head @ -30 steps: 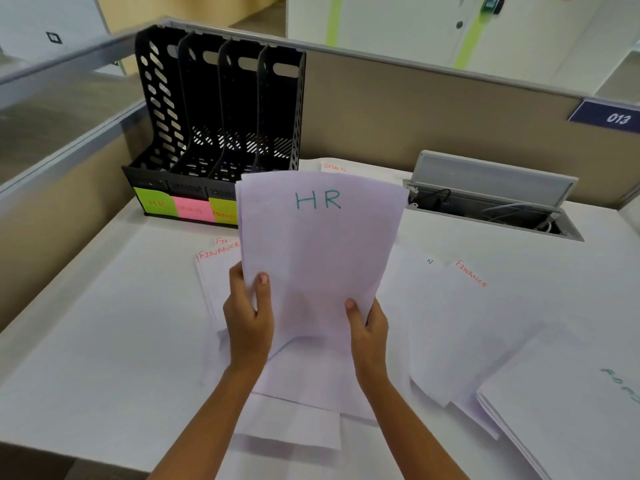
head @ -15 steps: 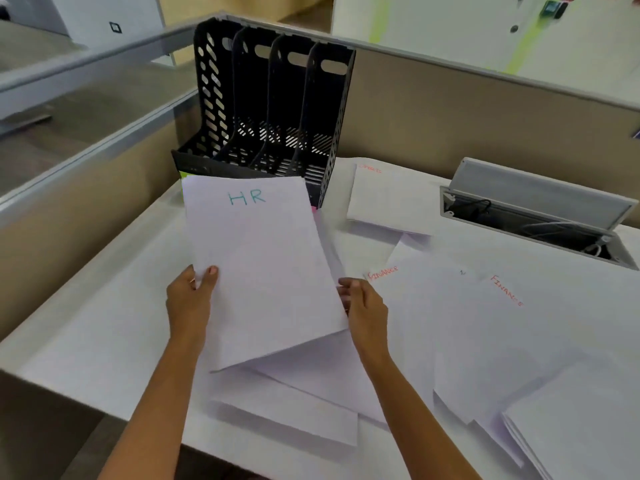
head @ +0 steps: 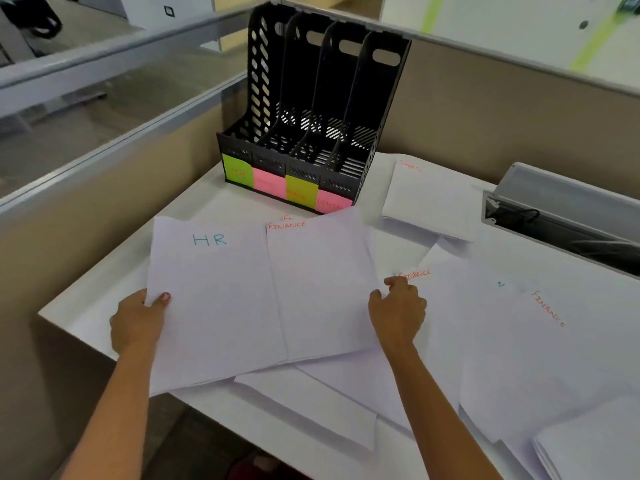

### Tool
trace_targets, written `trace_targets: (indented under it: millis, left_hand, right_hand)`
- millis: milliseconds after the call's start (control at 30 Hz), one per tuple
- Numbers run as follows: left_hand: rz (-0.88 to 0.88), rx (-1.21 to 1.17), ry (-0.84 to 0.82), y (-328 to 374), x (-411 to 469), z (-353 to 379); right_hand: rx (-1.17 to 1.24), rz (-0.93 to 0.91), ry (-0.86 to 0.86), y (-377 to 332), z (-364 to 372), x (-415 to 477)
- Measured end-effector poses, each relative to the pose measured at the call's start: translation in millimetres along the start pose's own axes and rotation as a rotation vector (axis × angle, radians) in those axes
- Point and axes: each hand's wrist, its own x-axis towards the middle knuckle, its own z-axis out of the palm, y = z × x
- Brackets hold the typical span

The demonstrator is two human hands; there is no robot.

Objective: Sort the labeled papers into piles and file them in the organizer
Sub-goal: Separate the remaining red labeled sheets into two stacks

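A sheet marked HR [head: 211, 299] lies flat near the desk's left edge, and my left hand [head: 138, 320] pinches its lower left corner. Beside it on the right lies a FINANCE pile [head: 322, 289]. My right hand [head: 398, 306] rests fingers-down at that pile's right edge, touching another FINANCE sheet [head: 460, 306]; I cannot tell whether it grips anything. The black four-slot organizer [head: 311, 109] stands at the back with green and pink labels on its front, and its slots look bare.
A SPORTS pile [head: 433, 202] lies right of the organizer. More loose sheets [head: 554, 358] spread over the right side, and another stack [head: 595, 448] sits at the bottom right. An open cable tray [head: 561, 220] is set into the desk. Partition walls close the back and left.
The HR sheet, held upright in both hands a second ago, has come down to the left and now lies flat. My right hand let go of it and moved right to the FINANCE papers.
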Motion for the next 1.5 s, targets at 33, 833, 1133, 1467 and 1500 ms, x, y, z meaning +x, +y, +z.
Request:
trace_targets:
  millis: [33,833,1133,1467,1500]
  left_hand:
    - [0.011,0.045,0.045,1,-2,-1]
    - [0.142,-0.445,-0.756,95,-104,92]
    - [0.167,-0.449,-0.644,81,-104,112]
    - [0.229,-0.377,-0.72,81,-115,114]
    - [0.26,-0.359,-0.713,79,-113,114]
  right_hand:
    - [-0.034,0.033,-0.07,-3,2,2]
    - [0.568,0.197,0.078,81,-27,4]
    - [0.648,0.308,0.097,115,-33,-3]
    - [0.53,0.101,-0.09,92,-16,-24]
    - [0.52,0.092,-0.067,90,-16,-25]
